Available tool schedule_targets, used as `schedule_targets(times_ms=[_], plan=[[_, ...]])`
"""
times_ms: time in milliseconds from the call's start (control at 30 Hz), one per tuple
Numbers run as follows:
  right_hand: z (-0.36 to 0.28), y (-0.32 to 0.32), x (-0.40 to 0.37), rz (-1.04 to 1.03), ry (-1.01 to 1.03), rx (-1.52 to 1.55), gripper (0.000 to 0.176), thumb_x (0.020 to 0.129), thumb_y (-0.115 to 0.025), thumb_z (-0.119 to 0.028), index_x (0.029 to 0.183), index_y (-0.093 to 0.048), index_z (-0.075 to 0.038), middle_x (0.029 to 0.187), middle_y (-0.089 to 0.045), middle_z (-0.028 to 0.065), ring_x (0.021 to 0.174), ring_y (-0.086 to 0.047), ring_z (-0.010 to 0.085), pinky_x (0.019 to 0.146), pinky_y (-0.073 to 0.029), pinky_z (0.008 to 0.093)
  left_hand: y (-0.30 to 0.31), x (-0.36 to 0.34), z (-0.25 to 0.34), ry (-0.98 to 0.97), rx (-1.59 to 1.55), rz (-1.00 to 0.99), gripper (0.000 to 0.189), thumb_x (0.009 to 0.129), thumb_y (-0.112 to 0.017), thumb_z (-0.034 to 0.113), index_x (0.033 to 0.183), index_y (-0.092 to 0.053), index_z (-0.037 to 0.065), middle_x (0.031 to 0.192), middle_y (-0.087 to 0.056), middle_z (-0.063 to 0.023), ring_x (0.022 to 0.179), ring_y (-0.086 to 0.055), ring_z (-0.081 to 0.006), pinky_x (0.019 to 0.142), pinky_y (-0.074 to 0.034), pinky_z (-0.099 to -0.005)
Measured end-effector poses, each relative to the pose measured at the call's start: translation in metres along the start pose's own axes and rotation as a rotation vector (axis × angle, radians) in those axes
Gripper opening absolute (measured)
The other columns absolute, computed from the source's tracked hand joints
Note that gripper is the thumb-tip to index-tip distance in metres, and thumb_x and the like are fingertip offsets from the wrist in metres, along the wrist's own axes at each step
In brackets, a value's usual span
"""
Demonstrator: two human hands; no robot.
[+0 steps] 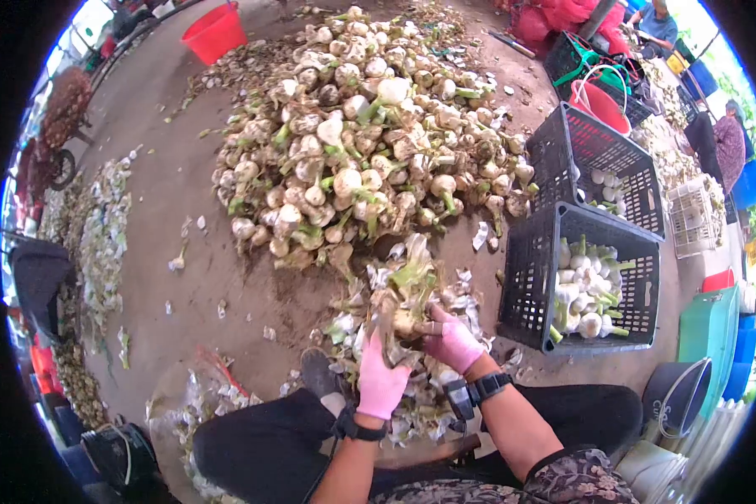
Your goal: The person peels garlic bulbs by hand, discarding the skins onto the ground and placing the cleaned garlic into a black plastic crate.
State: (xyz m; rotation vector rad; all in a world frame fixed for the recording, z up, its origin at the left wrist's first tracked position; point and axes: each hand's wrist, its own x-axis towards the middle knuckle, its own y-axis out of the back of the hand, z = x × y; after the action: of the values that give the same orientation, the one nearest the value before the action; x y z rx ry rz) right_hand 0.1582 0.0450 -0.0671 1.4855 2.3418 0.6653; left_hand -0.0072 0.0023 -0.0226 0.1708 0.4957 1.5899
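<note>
Both of my hands wear pink gloves with dark fingertips and meet over a litter of peeled skins. My right hand (454, 339) has its fingers closed on a garlic bulb (405, 322) with pale green leafy skin above it. On the bulb's left side is my left hand (382, 374), thumb apart, its fingertips blurred against the stalk and skins; its grip is unclear. Just beyond lies a large heap of untrimmed garlic (344, 160) with roots and soil on it. Loose skins (420, 412) lie under and around both hands.
A black crate (512, 294) of cleaned garlic stands to the right, with another black crate (655, 197) behind it. A red bucket (214, 34) is at the back left. A dark bucket (679, 391) stands at the lower right. Two people sit at the far right.
</note>
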Motion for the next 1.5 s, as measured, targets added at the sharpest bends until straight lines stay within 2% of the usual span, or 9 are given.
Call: schedule_targets(times_ms=[33,100,133,200,500,800,1133,1300,1500], plan=[[-0.02,-0.002,-0.002,-0.001,0.014,-0.002,0.057,0.079,-0.066,-0.002,0.13,-0.043,-0.007,0.114,-0.058,0.0092,0.097,-0.06,0.0222,0.081,-0.051,0.0307,0.0,-0.002,-0.004,-0.072,-0.014,0.028,0.065,0.064,-0.064,-0.002,0.126,-0.047,0.0,0.123,-0.05,-0.0197,0.113,-0.05,-0.034,0.097,-0.04,-0.0365],[-0.053,-0.011,-0.006,0.019,-0.624,1.608,0.038,0.086,-0.059,-0.008,0.122,-0.05,-0.002,0.118,-0.056,0.0095,0.111,-0.051,0.0198,0.09,-0.045,0.0306,0.008,-0.007,0.001,-0.114,-0.07,0.025,0.066,0.061,-0.068,-0.002,0.125,-0.049,0.001,0.12,-0.052,-0.0187,0.113,-0.05,-0.034,0.098,-0.04,-0.0366],[-0.058,-0.011,-0.01,0.012,-0.612,1.601,0.038,0.086,-0.059,-0.008,0.122,-0.05,-0.002,0.118,-0.056,0.0095,0.111,-0.051,0.0198,0.09,-0.045,0.0306,0.012,-0.012,0.003,-0.124,-0.072,0.034,0.066,0.061,-0.068,-0.002,0.125,-0.049,0.001,0.12,-0.052,-0.0187,0.113,-0.05,-0.034,0.098,-0.04,-0.0366],[-0.062,-0.007,-0.013,0.09,-0.378,0.596,0.041,0.085,-0.061,-0.007,0.124,-0.049,-0.003,0.116,-0.056,0.0085,0.108,-0.052,0.0163,0.092,-0.043,0.0289,0.017,-0.017,0.005,-0.117,-0.172,0.07,0.065,0.061,-0.071,-0.001,0.123,-0.051,0.001,0.115,-0.056,-0.0167,0.11,-0.053,-0.0325,0.095,-0.042,-0.0363],[-0.134,-0.006,-0.013,0.399,-0.334,0.5,0.023,0.081,-0.069,-0.008,0.101,-0.061,0.002,0.09,-0.067,0.0066,0.081,-0.061,0.0129,0.074,-0.05,0.0301,0.049,-0.05,0.053,-0.196,-0.058,0.14,0.053,0.063,-0.072,-0.002,0.113,-0.056,-0.001,0.105,-0.064,-0.0155,0.099,-0.062,-0.0234,0.087,-0.048,-0.0319],[-0.153,0.027,-0.03,0.174,-0.293,0.273,0.045,0.074,-0.048,0.014,0.117,-0.054,0.004,0.109,-0.063,0.013,0.099,-0.057,0.0143,0.09,-0.044,0.029,0.045,-0.042,0.024,-0.134,-0.464,-0.024,0.055,0.063,-0.066,-0.004,0.117,-0.054,-0.004,0.112,-0.061,-0.0132,0.102,-0.06,-0.0191,0.086,-0.048,-0.0303],[-0.126,0.023,-0.038,0.354,-0.231,0.302,0.029,0.08,-0.051,0.011,0.108,-0.06,0.004,0.095,-0.066,0.0048,0.089,-0.058,0.0097,0.081,-0.046,0.0258,0.047,-0.039,0.021,0.107,-1.029,-0.225,0.041,0.087,-0.061,0.008,0.124,-0.047,-0.003,0.115,-0.059,-0.0121,0.107,-0.058,-0.0225,0.094,-0.045,-0.036],[-0.13,0.031,-0.038,0.275,-0.231,0.709,0.024,0.085,-0.06,0.0,0.109,-0.06,0.003,0.096,-0.065,0.0043,0.087,-0.058,0.009,0.079,-0.047,0.0247,0.051,-0.035,0.02,0.316,-1.651,-0.723,0.041,0.097,-0.04,0.032,0.124,-0.049,0.002,0.117,-0.059,-0.0098,0.107,-0.058,-0.0238,0.093,-0.046,-0.0379],[-0.117,0.031,-0.042,0.244,-0.375,0.881,0.033,0.086,-0.063,-0.007,0.115,-0.055,0.004,0.108,-0.062,0.0066,0.095,-0.056,0.0096,0.085,-0.045,0.0249,0.041,-0.042,0.032,0.165,-1.322,-0.368,0.041,0.097,-0.042,0.028,0.128,-0.046,0.003,0.119,-0.059,-0.0104,0.107,-0.058,-0.0253,0.093,-0.046,-0.0366]])
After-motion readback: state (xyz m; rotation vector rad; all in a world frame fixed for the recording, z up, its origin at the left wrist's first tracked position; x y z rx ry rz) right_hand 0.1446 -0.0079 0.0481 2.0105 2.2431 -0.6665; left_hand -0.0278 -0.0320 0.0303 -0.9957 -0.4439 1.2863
